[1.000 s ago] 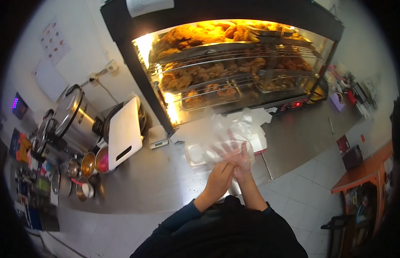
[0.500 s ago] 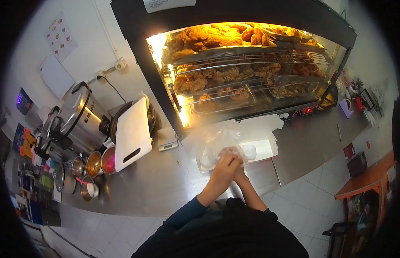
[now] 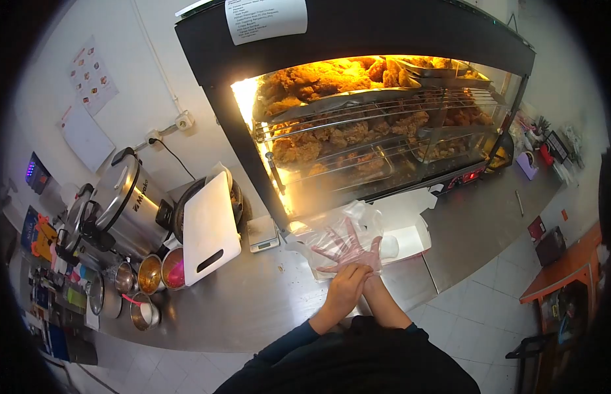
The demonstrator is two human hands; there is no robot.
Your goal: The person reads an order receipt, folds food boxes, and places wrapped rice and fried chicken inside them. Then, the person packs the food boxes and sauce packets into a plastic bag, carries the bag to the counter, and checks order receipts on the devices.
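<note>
Transparent plastic glove material point(image 3: 366, 230) is enclosing the right hand point(image 3: 358, 255), whose fingers are spreading wide inside it. The left hand point(image 3: 347, 285) is keeping its fingers narrow at the right wrist, apparently pinching the cuff. Unlike the bunched posture of a moment earlier, the right fingers are now splaying; this is suggesting that the glove is going on, although loose plastic is still extending past the fingertips. An open white carton point(image 3: 414, 233) is lying beneath and to the right of the right hand, with a white round container point(image 3: 389, 247) sitting just beside that hand. Left of both hands, a digital kitchen scale point(image 3: 261, 230) is resting on the stainless-steel counter point(image 3: 240, 308). Beyond the hands, a heated display cabinet point(image 3: 384, 38) is holding fried chicken pieces point(image 3: 318, 84)
</note>
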